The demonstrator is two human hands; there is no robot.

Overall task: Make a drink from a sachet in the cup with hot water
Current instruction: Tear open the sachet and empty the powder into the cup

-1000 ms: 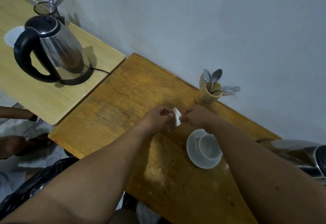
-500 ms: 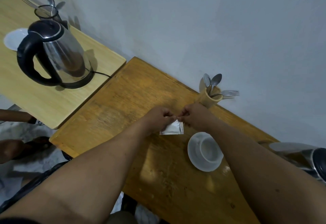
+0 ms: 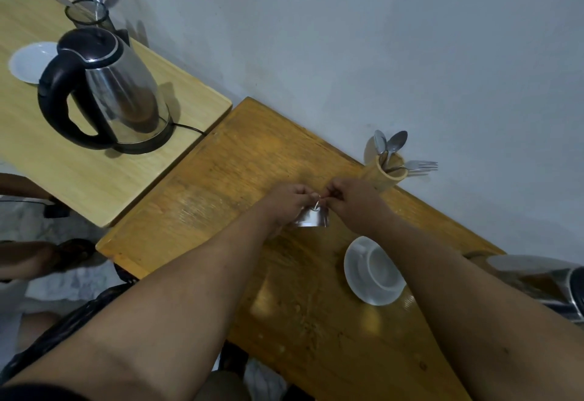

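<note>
Head view, white cup (image 3: 380,269) empty on saucer (image 3: 357,283), both hands (image 3: 286,203) pinching sachet (image 3: 311,219)

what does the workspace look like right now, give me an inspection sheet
surface: worn wooden table against the wall, paler table butted beside it
job's things: silver sachet pinched by its top edge above the table; white cup on its saucer, looks empty; steel kettle on its base on the paler table
clutter: bamboo holder with spoons and a fork; dark holder with cutlery; white dish; second kettle, partly in view at the right edge
grippers: left hand and right hand both grip the sachet
cables: black cord from the kettle base
surroundings: plain wall; another person's limbs at far left
</note>
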